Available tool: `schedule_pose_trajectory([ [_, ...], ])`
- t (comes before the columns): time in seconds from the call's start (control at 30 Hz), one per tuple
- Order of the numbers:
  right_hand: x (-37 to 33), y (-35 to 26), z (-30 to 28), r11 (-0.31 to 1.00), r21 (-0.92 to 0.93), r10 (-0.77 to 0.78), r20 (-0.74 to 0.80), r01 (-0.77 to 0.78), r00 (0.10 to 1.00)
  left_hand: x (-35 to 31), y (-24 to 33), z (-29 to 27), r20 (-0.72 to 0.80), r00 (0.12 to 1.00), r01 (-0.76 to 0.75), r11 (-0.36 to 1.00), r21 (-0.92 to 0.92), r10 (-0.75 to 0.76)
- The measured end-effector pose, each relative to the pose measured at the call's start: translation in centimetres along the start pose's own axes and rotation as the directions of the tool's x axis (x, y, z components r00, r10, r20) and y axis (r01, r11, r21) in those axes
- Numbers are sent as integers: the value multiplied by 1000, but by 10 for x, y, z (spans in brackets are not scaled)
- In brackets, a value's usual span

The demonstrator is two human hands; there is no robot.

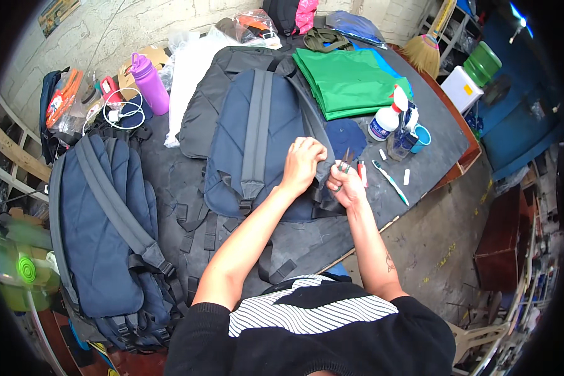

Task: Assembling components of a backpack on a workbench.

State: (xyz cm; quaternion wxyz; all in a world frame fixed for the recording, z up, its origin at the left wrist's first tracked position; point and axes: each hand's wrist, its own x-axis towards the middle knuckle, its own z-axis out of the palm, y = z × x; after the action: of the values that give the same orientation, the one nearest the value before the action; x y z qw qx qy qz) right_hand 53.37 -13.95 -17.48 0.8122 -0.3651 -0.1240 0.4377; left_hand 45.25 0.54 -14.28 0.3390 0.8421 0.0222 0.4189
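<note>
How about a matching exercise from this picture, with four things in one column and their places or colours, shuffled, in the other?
Column one
1. Flask
2. Scissors
3. Sheet
4. Toothbrush

Column two
A. In the right hand
B. Lying on the table, nearer the person than the spray bottle
C. Purple
D. Green, folded

Pairs: 1-C, 2-A, 3-D, 4-B
</note>
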Motion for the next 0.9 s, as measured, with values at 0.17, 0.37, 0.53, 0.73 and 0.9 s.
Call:
schedule_pose_trajectory([
  [0.17, 0, -10, -3, 1000, 0, -16, -29, 16, 999, -9, 13, 16, -104, 987, 96, 975, -201, -118],
  [0.37, -15, -22, 26, 600, -798, -315, -169, 58, 934, -24, 7, 24, -121, 966, 201, 957, -209, -230],
  [0.53, -41, -41, 54, -388, -921, -488, 182, -25, 854, -34, 2, 40, -64, 992, 96, 983, -154, -107],
  [0.73, -36, -26, 35, -528, -845, -383, 149, -84, 912, -50, -16, 56, 1, 995, 96, 989, -114, -97],
  [0.9, -35, -12, 21, -481, -875, -417, 166, -62, 894, -53, -19, 59, 18, 993, 114, 988, -102, -113],
])
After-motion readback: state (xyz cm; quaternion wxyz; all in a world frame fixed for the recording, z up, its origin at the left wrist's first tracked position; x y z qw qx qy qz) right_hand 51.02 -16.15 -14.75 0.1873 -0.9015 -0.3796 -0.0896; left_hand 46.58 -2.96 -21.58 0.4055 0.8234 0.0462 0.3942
